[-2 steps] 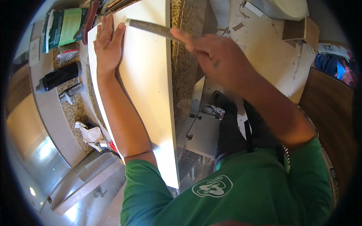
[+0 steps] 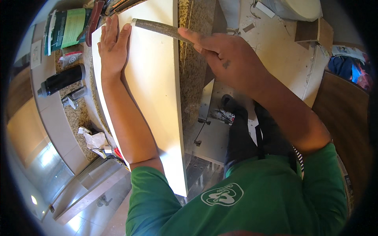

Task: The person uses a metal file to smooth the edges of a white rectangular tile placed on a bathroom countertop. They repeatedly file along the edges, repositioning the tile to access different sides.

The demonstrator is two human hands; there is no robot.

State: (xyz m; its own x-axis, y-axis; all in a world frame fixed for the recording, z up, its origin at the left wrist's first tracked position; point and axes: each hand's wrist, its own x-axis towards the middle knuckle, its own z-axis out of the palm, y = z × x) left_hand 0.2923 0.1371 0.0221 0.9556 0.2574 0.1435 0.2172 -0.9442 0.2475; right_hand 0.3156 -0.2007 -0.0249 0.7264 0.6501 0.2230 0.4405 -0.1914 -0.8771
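A long white board (image 2: 153, 78) lies on the speckled stone counter (image 2: 189, 70). My left hand (image 2: 113, 49) is spread flat on the board's far left part, fingers stretched toward its far edge. In my right hand (image 2: 230, 57) is a long, grey, tapering metal file (image 2: 159, 28), its near end wrapped by my fingers and hidden. The file crosses the board from right to left, and its tip is at a small pale spot just beside my left thumb. The forefinger of my right hand extends along the file's top.
Left of the board are a black bottle (image 2: 63, 80), a metal clamp-like piece (image 2: 74, 97), crumpled white paper (image 2: 94, 139) and a green packet (image 2: 73, 27). At the right, a wooden box (image 2: 314, 33), a white rounded container (image 2: 297, 8) and debris lie on the floor (image 2: 275, 59).
My right hand and forearm have shifted very slightly to the right and look less blurred. The file's tip and my left hand are in the same place.
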